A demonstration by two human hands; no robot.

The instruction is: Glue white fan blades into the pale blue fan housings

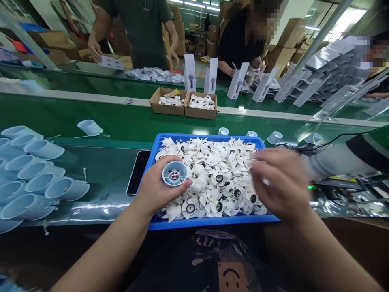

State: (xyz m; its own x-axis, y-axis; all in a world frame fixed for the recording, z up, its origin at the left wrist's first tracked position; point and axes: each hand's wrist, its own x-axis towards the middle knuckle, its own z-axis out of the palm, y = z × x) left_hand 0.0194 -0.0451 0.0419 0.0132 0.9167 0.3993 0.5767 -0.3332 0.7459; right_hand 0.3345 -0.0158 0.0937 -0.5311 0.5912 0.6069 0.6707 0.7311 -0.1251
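My left hand point(156, 186) is closed around a light blue round plastic housing point(175, 174). Its open end faces up, showing spokes and a small reddish and metal centre. Under both hands lies a blue tray point(212, 224) heaped with white fan blades point(209, 174), several with dark round hubs. Over the tray's right side, my right hand point(279, 182) is smeared by motion, its fingers bent. A small pale spot shows at its fingers, too blurred to name, and whether they grip anything cannot be made out.
Many light blue housings point(39, 170) lie at the left. A dark flat phone-like slab point(138, 172) sits beside the tray. Beyond stand two cardboard boxes point(200, 113) of white parts and upright white cartons point(237, 81). A machine with cables point(343, 186) is at right. Co-workers point(139, 32) stand opposite.
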